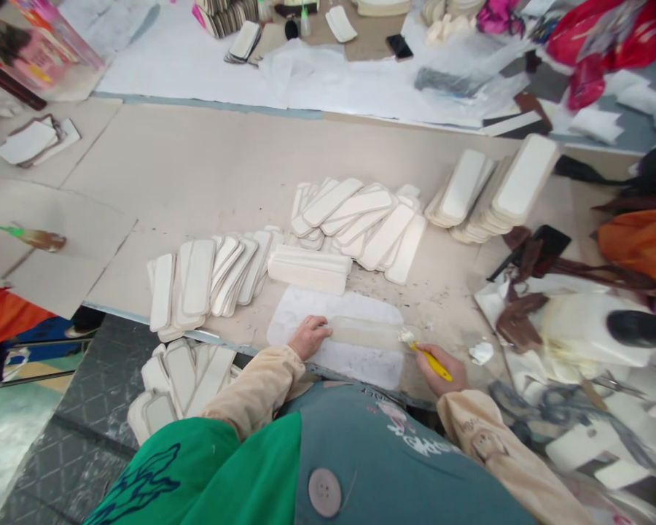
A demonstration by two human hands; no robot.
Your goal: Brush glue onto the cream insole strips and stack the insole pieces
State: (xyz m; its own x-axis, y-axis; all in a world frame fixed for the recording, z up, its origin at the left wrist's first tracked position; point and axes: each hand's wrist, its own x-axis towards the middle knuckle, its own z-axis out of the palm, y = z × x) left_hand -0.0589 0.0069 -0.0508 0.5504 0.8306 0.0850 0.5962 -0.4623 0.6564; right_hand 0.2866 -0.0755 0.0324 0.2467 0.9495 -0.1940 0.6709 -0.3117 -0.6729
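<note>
Far left, we've got a loose brush (49,240) with a green handle, lying on the table (197,157). Next, a heap of white pieces (181,375) sits low, off the table's near edge; above it, on the table, a leaning row of white strips (199,277). Then our left hand (308,337): fingertips at the left end of a pale translucent strip (361,330); we can't tell if they pinch it or only press. That strip lies flat across a white sheet (291,305), running past its right edge. Just behind the sheet, a small pile of strips (309,270); farther back, a fanned-out batch (355,211). Our right hand (447,370) is closed around a yellow-handled brush (435,366), its whitish bristles at the strip's right part. Right of that, a crumpled white scrap (481,353); beyond, two tilted stacks (525,179), near clutter.
</note>
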